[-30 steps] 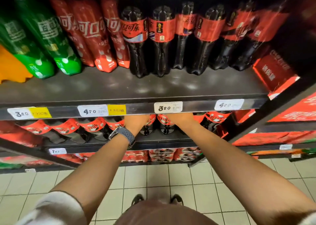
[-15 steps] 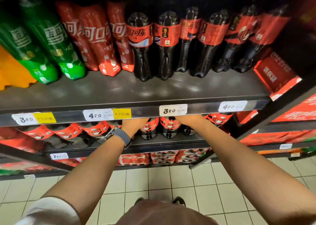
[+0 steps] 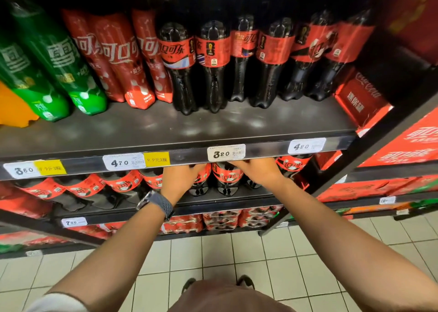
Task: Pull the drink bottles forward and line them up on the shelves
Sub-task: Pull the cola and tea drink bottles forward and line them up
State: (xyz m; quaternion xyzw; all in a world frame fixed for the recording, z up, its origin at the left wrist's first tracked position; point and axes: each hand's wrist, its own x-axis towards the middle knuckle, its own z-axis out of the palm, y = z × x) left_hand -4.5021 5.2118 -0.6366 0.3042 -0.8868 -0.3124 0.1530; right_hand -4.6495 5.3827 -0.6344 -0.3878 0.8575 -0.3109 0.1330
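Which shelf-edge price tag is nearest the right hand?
The 3.20 tag, directly above the right hand; the 4.20 tag and 4.70 tag sit farther off.

Both arms reach straight out, bare forearms angling in toward each other. Left hand is back-up, a watch strapped on the wrist, with its fingers curling forward out of sight. Right hand sits near it, not touching, knuckles up, fingers bent leftward. No telling whether either hand grips anything.

The person wears a grey woven-band watch, a white sleeve, a brown garment and dark shoes.
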